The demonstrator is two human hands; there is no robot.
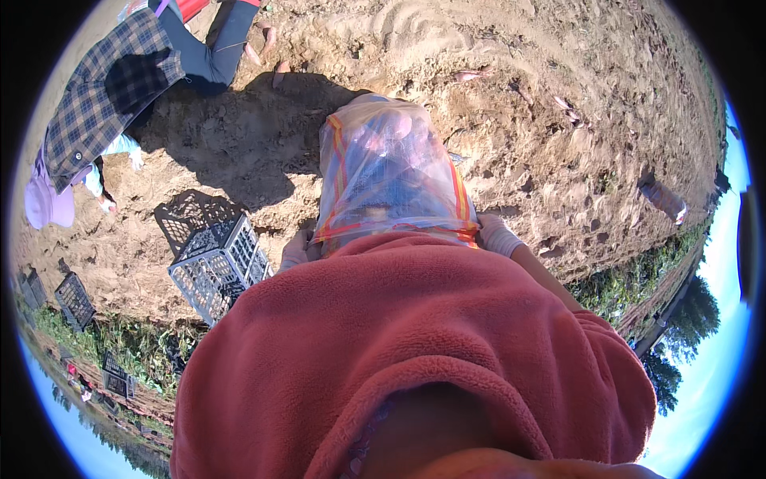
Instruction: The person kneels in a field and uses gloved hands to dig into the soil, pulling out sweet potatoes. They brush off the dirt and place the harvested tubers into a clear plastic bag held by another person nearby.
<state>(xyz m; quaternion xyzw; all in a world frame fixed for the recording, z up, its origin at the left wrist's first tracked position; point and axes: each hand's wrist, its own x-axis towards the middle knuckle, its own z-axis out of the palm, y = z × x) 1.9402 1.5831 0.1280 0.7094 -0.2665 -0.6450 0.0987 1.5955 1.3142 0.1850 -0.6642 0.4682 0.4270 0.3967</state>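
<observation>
A clear plastic sack (389, 161) with orange-and-yellow striped edges spreads out in front of my body. Bluish and pinkish shapes show through it; what they are I cannot tell. My right hand (501, 235), in a pale glove, grips the sack's near right corner. At the near left corner my left hand (294, 250), gloved too, holds the sack's edge, its fingers partly hidden. Just left of that hand a grey plastic crate (218, 269) with latticed sides stands on the soil.
A person in a checked jacket (114, 90) bends over the soil at upper left. Reddish sweet potatoes (473, 74) lie scattered on the dug soil (574, 54). At far right lies a filled sack (663, 200). Another dark crate (75, 301) stands by the green vines (143, 344).
</observation>
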